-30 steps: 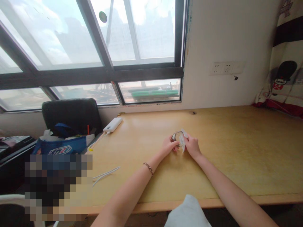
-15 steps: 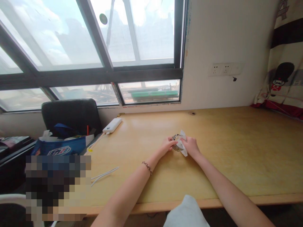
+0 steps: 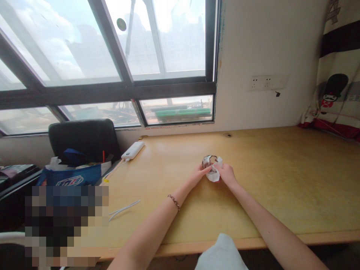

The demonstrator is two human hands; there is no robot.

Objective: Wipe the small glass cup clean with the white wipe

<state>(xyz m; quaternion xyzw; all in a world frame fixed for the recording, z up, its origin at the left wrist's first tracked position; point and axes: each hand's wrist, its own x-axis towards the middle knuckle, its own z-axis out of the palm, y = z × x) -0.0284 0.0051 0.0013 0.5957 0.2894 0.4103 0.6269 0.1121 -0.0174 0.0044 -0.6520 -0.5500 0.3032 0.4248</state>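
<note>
Over the middle of the table, my left hand (image 3: pixel 198 174) is closed on the left side of a small, round glass dish (image 3: pixel 207 160), thumb towards its near rim. The dish is see-through with dark, shiny reflections, and its hollow side tilts up towards me. A crumpled white tissue (image 3: pixel 214 177) covers its right and near sides. My right hand (image 3: pixel 227 174) is closed on the tissue and presses it against the dish with the thumb at the inner edge. Fingers under the dish are hidden.
A white power bank (image 3: pixel 133 150) with a cable lies at the table's left edge. Nearer me is a white cable end (image 3: pixel 125 208). A blue bag (image 3: pixel 70 174) rests on a black chair (image 3: pixel 84 137). Wall sockets (image 3: pixel 261 83) and a patterned curtain (image 3: pixel 334 90) are to the right.
The dish has been tipped so its round opening shows more, and the tissue has shifted down around its near right side. Both hands stay almost in the same place.
</note>
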